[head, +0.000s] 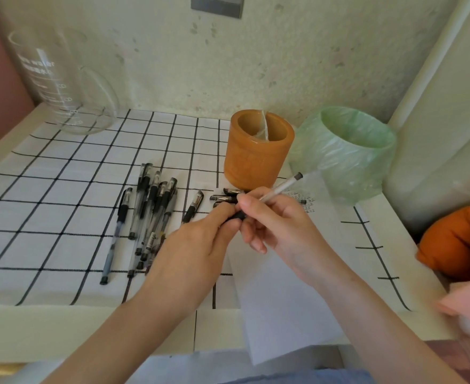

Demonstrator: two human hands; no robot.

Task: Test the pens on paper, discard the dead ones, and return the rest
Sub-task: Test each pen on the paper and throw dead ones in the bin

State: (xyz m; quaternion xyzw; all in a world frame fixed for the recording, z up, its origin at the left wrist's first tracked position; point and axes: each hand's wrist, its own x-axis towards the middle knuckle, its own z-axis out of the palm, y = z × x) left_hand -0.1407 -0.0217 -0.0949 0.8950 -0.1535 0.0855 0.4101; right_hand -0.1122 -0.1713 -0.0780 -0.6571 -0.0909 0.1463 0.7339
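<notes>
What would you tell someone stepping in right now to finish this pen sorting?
The left hand pinches the dark end of one pen; the right hand grips its barrel, above the paper.
A pile of pens lies on the checked cloth, left of the hands; the orange holder and the lined bin stand behind.
Done: scribbles mark the paper's far end.
Left: test this pen and the pile, bin dead ones, return the rest to the holder.

Both hands meet mid-frame on one pen [281, 187]: right hand [272, 220] grips the clear barrel, left hand [197, 245] pinches its black end. Paper [278, 295] lies underneath, loose pens [150, 212] are piled to the left, and the orange cup [256, 162] and green-bagged bin [347, 162] sit behind.
</notes>
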